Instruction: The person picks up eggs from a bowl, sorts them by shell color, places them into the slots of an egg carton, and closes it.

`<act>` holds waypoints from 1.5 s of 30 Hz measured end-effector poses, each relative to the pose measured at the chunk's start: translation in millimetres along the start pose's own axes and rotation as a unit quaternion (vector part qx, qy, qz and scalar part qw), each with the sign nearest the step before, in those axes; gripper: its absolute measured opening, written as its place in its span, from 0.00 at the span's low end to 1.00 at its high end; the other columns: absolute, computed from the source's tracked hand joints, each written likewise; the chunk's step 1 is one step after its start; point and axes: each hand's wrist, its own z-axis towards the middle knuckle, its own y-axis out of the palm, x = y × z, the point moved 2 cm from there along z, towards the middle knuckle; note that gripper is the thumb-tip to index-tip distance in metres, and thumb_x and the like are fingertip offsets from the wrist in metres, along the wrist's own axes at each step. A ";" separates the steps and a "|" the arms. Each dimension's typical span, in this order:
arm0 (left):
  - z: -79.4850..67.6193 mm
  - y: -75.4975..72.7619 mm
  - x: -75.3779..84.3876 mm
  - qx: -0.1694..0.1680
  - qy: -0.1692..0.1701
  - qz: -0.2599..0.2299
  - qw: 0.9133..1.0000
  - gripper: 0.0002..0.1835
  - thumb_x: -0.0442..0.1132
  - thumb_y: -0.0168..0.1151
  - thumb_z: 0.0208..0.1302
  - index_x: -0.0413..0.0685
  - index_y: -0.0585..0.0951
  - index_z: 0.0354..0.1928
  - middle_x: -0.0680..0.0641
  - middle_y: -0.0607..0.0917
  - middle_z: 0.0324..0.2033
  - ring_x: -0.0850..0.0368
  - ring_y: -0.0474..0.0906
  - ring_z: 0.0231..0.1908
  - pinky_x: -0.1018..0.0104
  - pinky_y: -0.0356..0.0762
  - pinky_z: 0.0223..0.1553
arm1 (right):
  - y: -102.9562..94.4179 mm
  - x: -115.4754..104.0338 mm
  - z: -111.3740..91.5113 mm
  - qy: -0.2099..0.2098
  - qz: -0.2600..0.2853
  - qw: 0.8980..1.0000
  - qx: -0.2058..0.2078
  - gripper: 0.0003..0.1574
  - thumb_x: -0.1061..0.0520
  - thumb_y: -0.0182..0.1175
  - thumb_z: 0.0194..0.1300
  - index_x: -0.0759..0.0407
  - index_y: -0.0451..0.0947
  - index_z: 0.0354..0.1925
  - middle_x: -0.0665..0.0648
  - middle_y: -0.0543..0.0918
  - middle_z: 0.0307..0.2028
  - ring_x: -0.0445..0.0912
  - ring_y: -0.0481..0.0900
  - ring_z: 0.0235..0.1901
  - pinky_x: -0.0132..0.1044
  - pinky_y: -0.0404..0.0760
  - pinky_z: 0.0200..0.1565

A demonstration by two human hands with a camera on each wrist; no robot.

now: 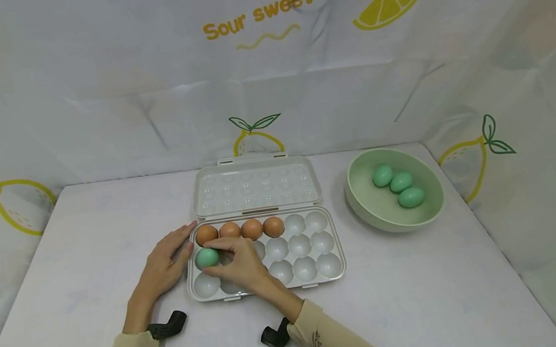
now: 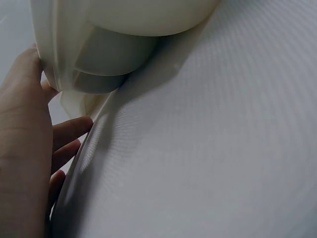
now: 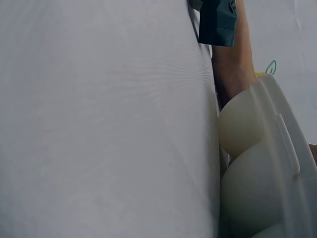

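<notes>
Green egg [image 1: 207,258] is at the carton's [image 1: 300,245] leftmost middle-row cup. Left hand [image 1: 163,262], fingers slightly spread, touches the carton's left edge, which should steady it; right hand [image 1: 239,263] pinches the egg, best released gently once seated. Four brown eggs [image 1: 251,230] part-fill the back row; farther right, a bowl [image 1: 377,202] holds three green eggs [image 1: 401,182].

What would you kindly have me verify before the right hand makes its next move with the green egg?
1. Lid folded back: ok, it lies open behind the egg tray.
2. Tray steadied: ok, the left hand touches its left side.
3. Green egg lined up: ok, the right hand pinches it at the middle row's left end.
4. Egg fully seated: cannot tell.
5. Brown eggs in place: ok, four sit in the back row.
6. Bowl stocked: ok, three green eggs.
</notes>
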 end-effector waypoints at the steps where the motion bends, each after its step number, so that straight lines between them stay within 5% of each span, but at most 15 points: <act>1: -0.2 -0.2 0.1 0.001 0.000 0.001 1.000 0.26 0.40 0.56 0.76 0.55 0.72 0.73 0.35 0.79 0.66 0.32 0.73 0.67 0.33 0.66 0.70 | 0.3 -0.1 0.1 -0.006 -0.015 1.000 0.000 0.28 0.67 0.78 0.51 0.69 0.85 0.52 0.64 0.89 0.51 0.54 0.87 0.56 0.27 0.82 0.59; 16: -0.1 0.8 2.2 0.007 0.006 -0.004 1.000 0.26 0.39 0.58 0.75 0.52 0.72 0.73 0.35 0.79 0.66 0.32 0.73 0.67 0.32 0.65 0.70 | 1.2 -2.3 -1.4 -0.051 -0.116 0.992 -0.015 0.29 0.62 0.78 0.53 0.67 0.85 0.54 0.61 0.90 0.50 0.49 0.88 0.54 0.27 0.84 0.57; 21: 0.2 1.2 0.6 0.004 0.005 -0.007 1.000 0.26 0.39 0.58 0.74 0.53 0.73 0.73 0.35 0.79 0.66 0.32 0.73 0.67 0.32 0.65 0.70 | -4.6 -3.5 -1.0 -0.036 -0.093 0.995 -0.006 0.31 0.59 0.78 0.55 0.67 0.84 0.56 0.61 0.89 0.52 0.48 0.86 0.57 0.28 0.83 0.59; 24: 0.2 1.0 0.0 0.000 0.001 -0.003 1.000 0.27 0.40 0.58 0.75 0.54 0.72 0.73 0.35 0.78 0.67 0.32 0.73 0.68 0.33 0.65 0.71 | -16.7 -8.9 -0.5 -0.018 -0.034 0.999 0.004 0.32 0.60 0.78 0.55 0.70 0.82 0.57 0.65 0.87 0.54 0.52 0.85 0.59 0.34 0.83 0.62; 29: 0.1 0.6 -1.1 0.006 0.005 0.000 1.000 0.27 0.40 0.59 0.74 0.53 0.73 0.73 0.35 0.79 0.66 0.32 0.74 0.67 0.33 0.66 0.70 | -59.1 -26.5 2.2 -0.007 0.042 0.996 0.076 0.31 0.67 0.76 0.54 0.75 0.80 0.56 0.71 0.84 0.56 0.60 0.84 0.58 0.50 0.85 0.58; 31: 0.3 0.9 -1.4 0.009 0.007 -0.001 1.000 0.27 0.40 0.59 0.73 0.52 0.74 0.72 0.35 0.79 0.66 0.32 0.74 0.67 0.33 0.66 0.69 | -84.2 -32.4 3.2 0.001 0.040 0.991 0.126 0.30 0.68 0.76 0.54 0.74 0.81 0.56 0.70 0.84 0.56 0.60 0.85 0.57 0.47 0.85 0.57; 36: 0.4 1.6 -2.1 0.009 0.004 0.000 1.000 0.26 0.40 0.59 0.73 0.52 0.74 0.72 0.35 0.79 0.66 0.32 0.73 0.67 0.33 0.66 0.69 | -157.0 -34.6 2.6 0.039 0.046 0.967 0.247 0.30 0.66 0.74 0.57 0.73 0.80 0.58 0.70 0.83 0.59 0.59 0.83 0.60 0.32 0.83 0.60; 45: 0.6 1.4 -0.6 0.002 0.002 -0.002 1.000 0.26 0.40 0.59 0.74 0.51 0.74 0.72 0.34 0.78 0.66 0.31 0.73 0.67 0.32 0.66 0.70 | -263.8 -11.3 -20.1 0.105 -0.006 0.922 0.374 0.36 0.58 0.75 0.60 0.66 0.77 0.64 0.65 0.81 0.63 0.56 0.81 0.65 0.32 0.81 0.64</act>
